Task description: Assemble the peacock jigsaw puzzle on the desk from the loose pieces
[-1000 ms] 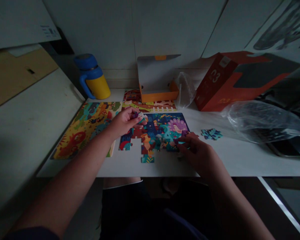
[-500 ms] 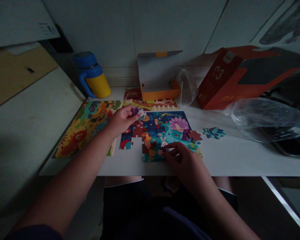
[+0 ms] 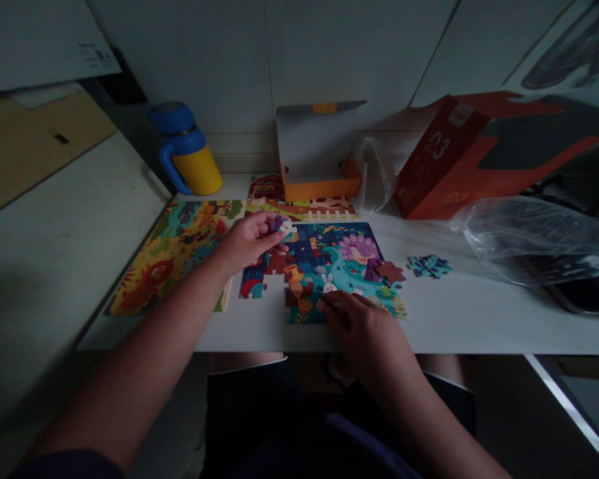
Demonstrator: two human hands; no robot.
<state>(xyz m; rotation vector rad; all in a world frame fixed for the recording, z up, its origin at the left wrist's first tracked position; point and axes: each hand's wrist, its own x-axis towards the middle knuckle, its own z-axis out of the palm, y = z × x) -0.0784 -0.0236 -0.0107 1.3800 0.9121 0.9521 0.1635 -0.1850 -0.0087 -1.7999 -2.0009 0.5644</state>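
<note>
The left hand [image 3: 247, 243] pinches a white-and-teal cardboard jigsaw piece [image 3: 286, 229] with its fingers clamped, just above the half-built peacock puzzle [image 3: 329, 263]; that piece needs lining up with a gap [image 3: 273, 293]. The right hand's [image 3: 362, 332] fingertips [image 3: 327, 303] rest on the puzzle; whether they grip anything cannot be told.

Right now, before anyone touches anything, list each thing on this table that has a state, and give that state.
peacock jigsaw puzzle, partly assembled, gap at lower left
left hand, raised, pinching a jigsaw piece
right hand, resting on the puzzle's lower edge
blue-lidded yellow bottle, upright, lid on
orange cardboard box, open, lid standing up
plastic bag, crumpled, lying flat
jungle jigsaw puzzle, flat, looks assembled
</note>
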